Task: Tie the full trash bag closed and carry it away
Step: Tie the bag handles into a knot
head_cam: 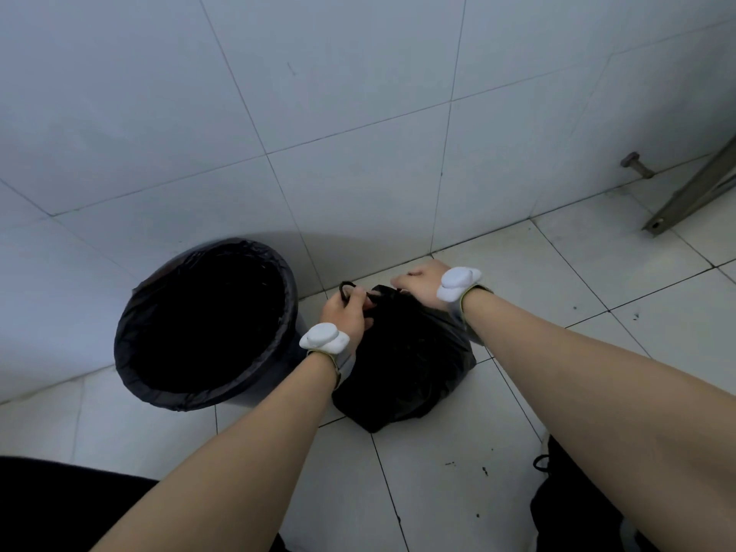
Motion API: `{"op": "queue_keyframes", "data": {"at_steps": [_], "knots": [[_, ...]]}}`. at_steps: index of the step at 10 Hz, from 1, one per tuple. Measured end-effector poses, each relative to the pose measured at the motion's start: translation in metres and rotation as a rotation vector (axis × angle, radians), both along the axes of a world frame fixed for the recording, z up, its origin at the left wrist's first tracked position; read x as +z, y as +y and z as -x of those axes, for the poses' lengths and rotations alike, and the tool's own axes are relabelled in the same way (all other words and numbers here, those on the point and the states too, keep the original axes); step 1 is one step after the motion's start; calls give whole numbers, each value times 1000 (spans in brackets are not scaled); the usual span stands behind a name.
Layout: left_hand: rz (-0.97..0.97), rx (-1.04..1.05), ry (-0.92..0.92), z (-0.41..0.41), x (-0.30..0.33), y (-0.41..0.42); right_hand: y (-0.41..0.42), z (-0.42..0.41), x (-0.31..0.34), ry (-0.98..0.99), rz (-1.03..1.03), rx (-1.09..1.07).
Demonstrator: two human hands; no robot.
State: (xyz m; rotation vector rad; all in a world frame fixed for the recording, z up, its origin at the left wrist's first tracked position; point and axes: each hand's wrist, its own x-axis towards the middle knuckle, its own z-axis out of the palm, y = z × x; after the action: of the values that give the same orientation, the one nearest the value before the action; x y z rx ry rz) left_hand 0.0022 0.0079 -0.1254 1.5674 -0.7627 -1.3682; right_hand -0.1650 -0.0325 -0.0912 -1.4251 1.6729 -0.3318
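A full black trash bag (406,368) sits on the white tiled floor, just right of a round bin (203,324). My left hand (345,312) is closed on a black strip of the bag's top, a loop of it sticking up past the fingers. My right hand (420,282) is closed on the other side of the bag's gathered top. Both hands are close together above the bag's mouth. White trackers sit on both wrists.
The bin holds a black liner and stands against the tiled wall (278,113). A metal door frame foot (685,205) and a small metal stopper (637,165) are at the far right. My dark shoe (569,511) is at the bottom right.
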Motion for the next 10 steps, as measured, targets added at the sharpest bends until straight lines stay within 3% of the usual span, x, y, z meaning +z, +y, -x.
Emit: {"op": "queue_keyframes", "data": {"at_steps": [1,2,3,4,6,7,8,9,10], "knots": [[-31,126,305,9,3,-6,-1,-16,-6,-259,8,-304],[-76,236,479,18,7,-12,-5,-30,-14,-715,-83,-568],[-91,262,493,18,0,-18,-9,-33,-20,-880,-146,-665],[-90,209,347,13,-5,-16,-16,-30,-32,-880,-205,-726],[-154,-7,-254,-25,-43,4,-27,21,-56,-484,-224,-687],[-82,-33,-385,-34,-70,-1,-28,26,-55,-268,-146,-540],[-28,-14,-279,-22,-49,3,-28,16,-55,-262,-42,-513],[-9,35,-63,-2,-32,5,-18,-4,-47,-560,-55,-609],[-9,53,34,13,-30,-1,-5,-21,-47,-700,-93,-579]]}}
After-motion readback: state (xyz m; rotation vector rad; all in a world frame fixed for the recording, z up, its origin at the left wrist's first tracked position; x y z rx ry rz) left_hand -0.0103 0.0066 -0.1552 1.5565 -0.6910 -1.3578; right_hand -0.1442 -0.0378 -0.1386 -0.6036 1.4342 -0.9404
